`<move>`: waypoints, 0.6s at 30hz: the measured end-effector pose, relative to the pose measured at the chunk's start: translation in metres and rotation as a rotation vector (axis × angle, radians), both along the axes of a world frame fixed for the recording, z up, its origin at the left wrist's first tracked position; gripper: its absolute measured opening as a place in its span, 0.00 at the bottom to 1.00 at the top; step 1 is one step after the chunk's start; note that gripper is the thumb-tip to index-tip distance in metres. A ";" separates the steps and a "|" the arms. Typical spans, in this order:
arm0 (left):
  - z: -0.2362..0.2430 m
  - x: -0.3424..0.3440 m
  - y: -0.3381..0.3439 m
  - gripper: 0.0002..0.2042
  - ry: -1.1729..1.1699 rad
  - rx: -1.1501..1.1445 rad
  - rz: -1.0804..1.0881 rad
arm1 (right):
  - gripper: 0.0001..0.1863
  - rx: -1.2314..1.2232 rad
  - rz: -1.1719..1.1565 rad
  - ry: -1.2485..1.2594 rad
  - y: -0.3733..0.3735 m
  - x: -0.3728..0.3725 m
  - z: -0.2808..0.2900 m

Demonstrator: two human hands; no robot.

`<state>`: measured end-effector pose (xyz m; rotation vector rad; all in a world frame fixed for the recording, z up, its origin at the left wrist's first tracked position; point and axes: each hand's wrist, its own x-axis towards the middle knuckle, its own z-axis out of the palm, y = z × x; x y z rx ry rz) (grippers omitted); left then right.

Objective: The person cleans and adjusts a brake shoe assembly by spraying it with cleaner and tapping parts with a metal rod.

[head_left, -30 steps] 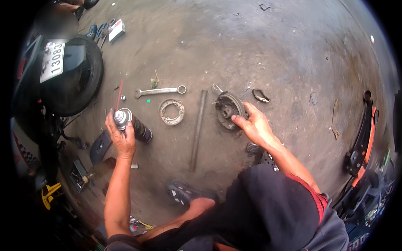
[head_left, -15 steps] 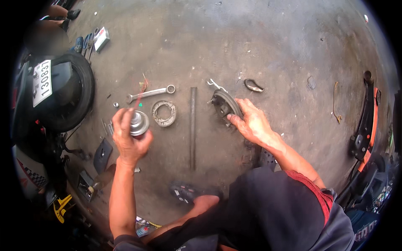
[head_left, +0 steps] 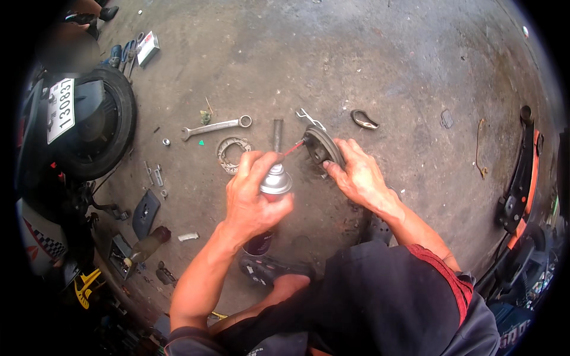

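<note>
My left hand is wrapped round a spray can, index finger on its nozzle. A thin red straw runs from the nozzle to the inner side of a round drum brake plate. My right hand grips that plate by its right rim, thumb on the inner side, and holds it tilted on edge. A bent silver lever sticks out at its top. Left of the can lie curved brake shoes, partly behind my left hand. A metal bar is mostly hidden behind the can and hand.
A combination wrench and a black rubber loop lie on the concrete floor. Motorcycle wheel stands at left, with another person's foot beyond. A black and orange part lies at right; my shoe is below.
My left hand has brought the spray can rightward, and its straw now reaches the brake plate. My right hand and the plate have hardly moved.
</note>
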<state>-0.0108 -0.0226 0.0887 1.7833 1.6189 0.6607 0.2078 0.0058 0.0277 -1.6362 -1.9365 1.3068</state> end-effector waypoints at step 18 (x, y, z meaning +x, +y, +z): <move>-0.007 0.007 0.003 0.28 0.031 0.043 0.010 | 0.23 0.017 -0.002 0.009 0.001 0.000 -0.003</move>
